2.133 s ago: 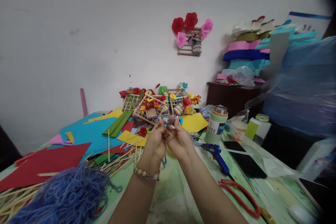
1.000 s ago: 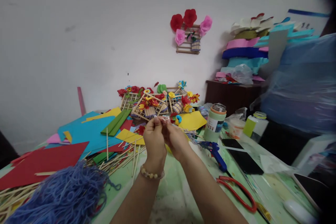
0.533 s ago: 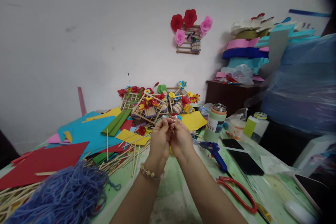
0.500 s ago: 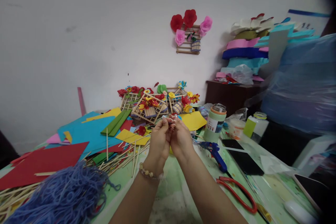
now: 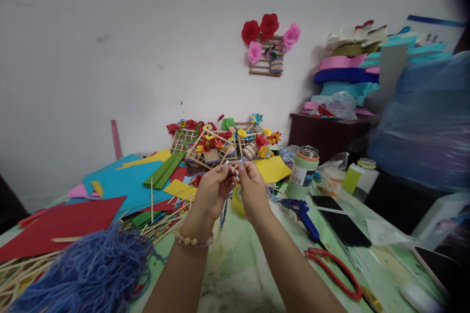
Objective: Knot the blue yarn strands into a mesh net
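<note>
Our left hand [image 5: 209, 195] and right hand [image 5: 254, 191] pinch a small piece [image 5: 243, 160] (mostly hidden), likely for fine control.

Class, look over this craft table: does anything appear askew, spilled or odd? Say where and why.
The heap of blue yarn at near left looks odd: tangled, not wound, overlapping loose pale wooden sticks. Dark smudges also mar the pale green tabletop at near centre.

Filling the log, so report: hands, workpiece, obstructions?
Left hand, right hand: fingertips close together. Small piece there, mostly hidden. Yellow roll partly behind right hand, seemingly not blocking.
</note>
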`<state>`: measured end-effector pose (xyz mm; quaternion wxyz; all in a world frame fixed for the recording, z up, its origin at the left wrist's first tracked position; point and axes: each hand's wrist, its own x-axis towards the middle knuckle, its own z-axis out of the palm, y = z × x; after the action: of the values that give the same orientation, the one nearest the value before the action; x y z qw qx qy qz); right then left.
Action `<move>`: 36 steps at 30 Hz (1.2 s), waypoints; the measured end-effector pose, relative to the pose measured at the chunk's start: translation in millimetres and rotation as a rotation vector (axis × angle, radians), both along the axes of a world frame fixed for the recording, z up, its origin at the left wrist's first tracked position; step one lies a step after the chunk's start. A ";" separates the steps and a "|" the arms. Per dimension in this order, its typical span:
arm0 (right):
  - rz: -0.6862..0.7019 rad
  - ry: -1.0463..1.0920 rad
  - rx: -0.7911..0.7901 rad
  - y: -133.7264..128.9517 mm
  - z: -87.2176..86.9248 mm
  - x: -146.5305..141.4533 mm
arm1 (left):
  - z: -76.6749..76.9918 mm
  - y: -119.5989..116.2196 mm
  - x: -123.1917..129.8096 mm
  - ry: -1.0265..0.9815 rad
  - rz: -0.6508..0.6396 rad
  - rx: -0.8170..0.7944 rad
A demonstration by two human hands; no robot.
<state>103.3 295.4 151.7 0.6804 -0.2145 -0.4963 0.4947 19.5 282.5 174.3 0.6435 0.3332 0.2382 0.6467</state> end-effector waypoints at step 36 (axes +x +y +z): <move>-0.036 0.074 -0.270 5.2 2.4 11.6 | -11.8 11.4 -10.9 0.915 0.481 0.571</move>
<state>114.9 300.6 154.1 0.6720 -0.2945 -0.3958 0.5524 8.7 293.9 162.6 0.1955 0.6751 0.3768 0.6033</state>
